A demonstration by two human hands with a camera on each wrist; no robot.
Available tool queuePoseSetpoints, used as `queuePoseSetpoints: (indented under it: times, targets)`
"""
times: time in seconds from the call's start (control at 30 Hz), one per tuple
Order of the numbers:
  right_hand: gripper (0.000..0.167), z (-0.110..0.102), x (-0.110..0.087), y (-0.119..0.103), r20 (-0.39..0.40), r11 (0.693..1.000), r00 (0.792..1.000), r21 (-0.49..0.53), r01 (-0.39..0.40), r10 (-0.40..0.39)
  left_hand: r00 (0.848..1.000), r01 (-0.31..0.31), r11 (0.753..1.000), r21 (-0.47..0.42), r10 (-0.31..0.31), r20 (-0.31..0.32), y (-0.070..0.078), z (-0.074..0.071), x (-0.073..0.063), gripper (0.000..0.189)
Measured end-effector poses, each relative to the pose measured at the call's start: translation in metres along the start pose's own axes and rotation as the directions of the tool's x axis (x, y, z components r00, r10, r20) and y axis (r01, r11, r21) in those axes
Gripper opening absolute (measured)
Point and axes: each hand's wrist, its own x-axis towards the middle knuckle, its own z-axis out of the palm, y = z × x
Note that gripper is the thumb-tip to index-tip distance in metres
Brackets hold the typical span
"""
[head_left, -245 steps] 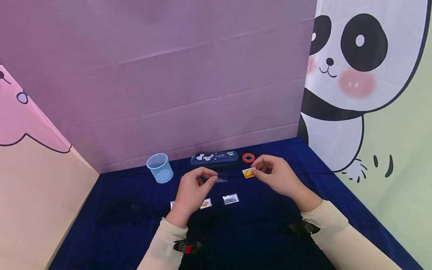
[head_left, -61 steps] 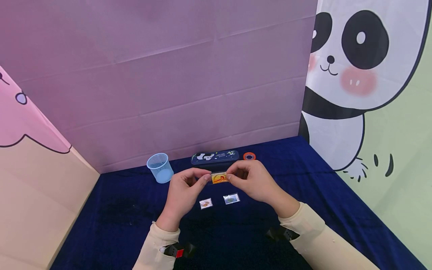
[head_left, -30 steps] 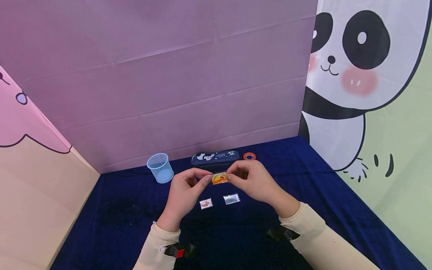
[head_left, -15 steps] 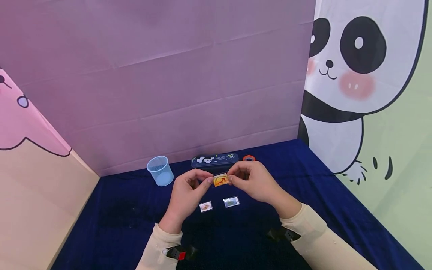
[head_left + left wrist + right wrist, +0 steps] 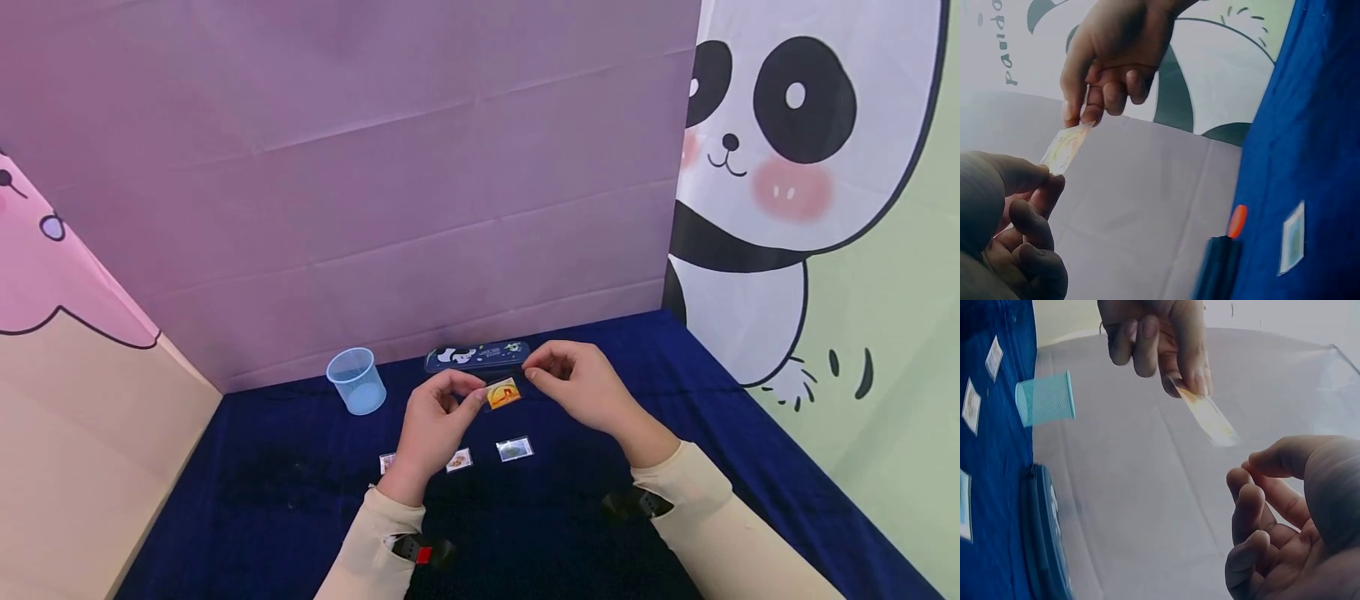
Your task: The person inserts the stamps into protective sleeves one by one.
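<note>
A small yellow-and-orange picture card (image 5: pixel 503 393) sits in a clear plastic sleeve, raised above the cloth. My left hand (image 5: pixel 438 421) pinches its left edge between thumb and fingers. Up and to the right of the card is my right hand (image 5: pixel 581 383), thumb and index tips brought together and the other fingers curled. In the right wrist view, a narrow gap separates those right fingertips (image 5: pixel 1252 461) from the sleeve's end; no held thing shows between them. Below the hands lie sleeved cards: a blue-green one (image 5: pixel 514 449), a white one (image 5: pixel 459 460) and another (image 5: pixel 386 462) partly behind my left wrist.
A light-blue mesh cup (image 5: pixel 356 382) stands at the back left of the dark blue cloth (image 5: pixel 262 500). Against the back wall lies a panda pencil case (image 5: pixel 476 357). An orange-red tape roll (image 5: pixel 1238 220) shows in the left wrist view, hidden behind my right hand from above.
Earlier, my left hand held the clear sleeve and my right the card, apart. Then both pinched the sleeved card. Now my right hand has come off it, up and right.
</note>
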Motion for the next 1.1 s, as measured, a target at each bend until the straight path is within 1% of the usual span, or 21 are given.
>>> queuePoseSetpoints:
  times: [0.17, 0.4, 0.57, 0.77, 0.97, 1.1]
  targets:
    - [0.006, -0.005, 0.005, 0.017, -0.063, 0.999, 0.998, -0.028, -0.026, 0.024, 0.999, 0.033, 0.999, 0.019, -0.033, 0.025, -0.014, 0.014, 0.003, 0.003]
    - [0.013, -0.014, 0.012, 0.037, -0.105, 0.995, 0.991, -0.051, -0.083, 0.077, 0.994, 0.084, 0.993, 0.088, -0.089, 0.057, -0.028, 0.030, 0.006, 0.004]
    - [0.012, -0.023, 0.016, 0.056, -0.141, 0.989, 0.984, -0.079, -0.125, 0.113, 0.988, 0.112, 0.985, 0.130, -0.125, 0.095, -0.035, 0.041, 0.008, 0.003]
    - [0.015, -0.032, 0.016, 0.079, -0.151, 0.976, 0.974, -0.115, -0.185, 0.167, 0.981, 0.139, 0.979, 0.151, -0.157, 0.115, -0.048, 0.059, 0.010, 0.004]
    - [0.015, -0.036, 0.015, 0.100, -0.150, 0.955, 0.963, -0.164, -0.248, 0.224, 0.965, 0.193, 0.962, 0.193, -0.222, 0.142, -0.054, 0.076, 0.012, 0.003]
    - [0.015, -0.037, 0.014, 0.112, -0.146, 0.945, 0.960, -0.191, -0.266, 0.241, 0.955, 0.215, 0.950, 0.228, -0.253, 0.153, -0.060, 0.084, 0.014, 0.004]
